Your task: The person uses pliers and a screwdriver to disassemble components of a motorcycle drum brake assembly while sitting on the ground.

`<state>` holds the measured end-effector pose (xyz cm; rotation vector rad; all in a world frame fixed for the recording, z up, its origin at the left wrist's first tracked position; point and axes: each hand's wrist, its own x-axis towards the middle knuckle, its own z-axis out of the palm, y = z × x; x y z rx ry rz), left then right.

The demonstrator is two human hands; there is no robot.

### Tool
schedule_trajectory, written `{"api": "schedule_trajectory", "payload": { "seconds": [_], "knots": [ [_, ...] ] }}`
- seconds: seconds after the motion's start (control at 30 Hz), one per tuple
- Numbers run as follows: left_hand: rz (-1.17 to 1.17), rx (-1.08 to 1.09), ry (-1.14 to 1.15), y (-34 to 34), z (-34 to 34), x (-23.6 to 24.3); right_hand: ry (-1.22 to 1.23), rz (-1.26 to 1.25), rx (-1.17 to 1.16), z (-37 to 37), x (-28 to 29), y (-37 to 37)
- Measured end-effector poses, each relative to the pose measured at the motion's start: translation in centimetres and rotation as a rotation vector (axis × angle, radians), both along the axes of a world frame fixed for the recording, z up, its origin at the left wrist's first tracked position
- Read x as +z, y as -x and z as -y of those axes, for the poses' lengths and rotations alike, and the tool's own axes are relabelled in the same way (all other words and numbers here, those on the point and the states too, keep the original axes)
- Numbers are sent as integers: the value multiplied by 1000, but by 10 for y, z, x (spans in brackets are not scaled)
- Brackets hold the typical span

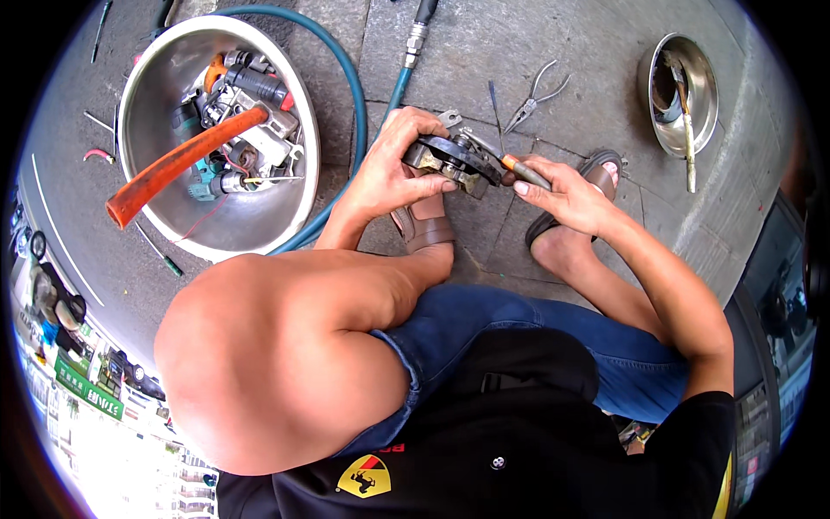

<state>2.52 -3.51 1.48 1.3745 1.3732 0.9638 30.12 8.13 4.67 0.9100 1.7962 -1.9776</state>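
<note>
The left hand (393, 164) is half curled around a dark round part (458, 162), w/ the thumb along its near side and the fingers over its far side. The part is held up above the paving (484, 52), between the feet in sandals, approx. in front of the knees. The right hand (566, 192) is closed around the handle of a hand tool (527, 172), orange & grey; its shaft points at the part (if the tip touches, I cannot tell).

Writing: the black shirt (562, 458) has a yellow shield badge (365, 476) w/ a dark animal figure, and red letters above it, partly hidden in a fold. A green sign (88, 387) w/ pale characters is at the far left.

Beyond the hands, pliers (526, 111) and a thin screwdriver (496, 108) lie on the ground. On the left, a big metal bowl (309, 173) holds power tools & parts; an orange tube (186, 162) lies across and hides some of them. A blue-green hose (355, 82) passes beside it. On the right, a small bowl (707, 86) has a brush (687, 130) leaning over its rim.
</note>
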Motion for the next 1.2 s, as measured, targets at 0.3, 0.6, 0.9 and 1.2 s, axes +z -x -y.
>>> {"api": "schedule_trajectory", "payload": {
  "seconds": [0.3, 0.6, 0.9, 1.2],
  "knots": [
    [13, 28, 17, -3, -1, 1, -130, -123, 76, -7, -10, 7],
    [-27, -14, -20, -9, -6, 1, -93, -112, 125, -14, -8, 4],
    [-7, -55, -48, -10, -6, -1, -91, -140, 95, -9, -16, 2],
    [-37, -60, -39, -2, -3, 5, -113, -197, 125, -11, -15, 14]
  ]
}}
